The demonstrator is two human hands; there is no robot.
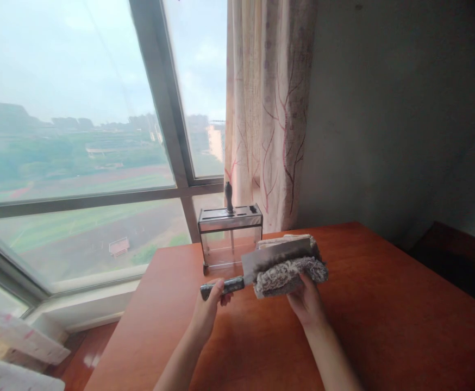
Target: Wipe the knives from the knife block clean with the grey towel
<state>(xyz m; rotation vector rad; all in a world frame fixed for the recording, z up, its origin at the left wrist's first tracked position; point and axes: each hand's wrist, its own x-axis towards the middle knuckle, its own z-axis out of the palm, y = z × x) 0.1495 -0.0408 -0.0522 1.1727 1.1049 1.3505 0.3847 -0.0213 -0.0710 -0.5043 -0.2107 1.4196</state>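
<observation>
My left hand point(213, 301) is closed around the dark handle of a cleaver point(276, 255), whose broad metal blade points to the right above the table. A fluffy grey cloth point(282, 276) is folded around the blade's lower edge, and part of it shows behind the top edge too. From below and the right, my right hand point(306, 298) grips this cloth with the thumb on its near side; most of the fingers are hidden beneath it. Just behind the blade stands a knife block point(231, 221) with clear sides and a metal top, with one dark-handled tool upright in its slot.
The reddish-brown wooden table point(384, 304) spreads under both hands. Beyond its left side is a large window point(78, 146) with grey frames. A patterned curtain point(270, 108) hangs behind the knife block, and a dark piece of furniture point(453, 255) stands at the right.
</observation>
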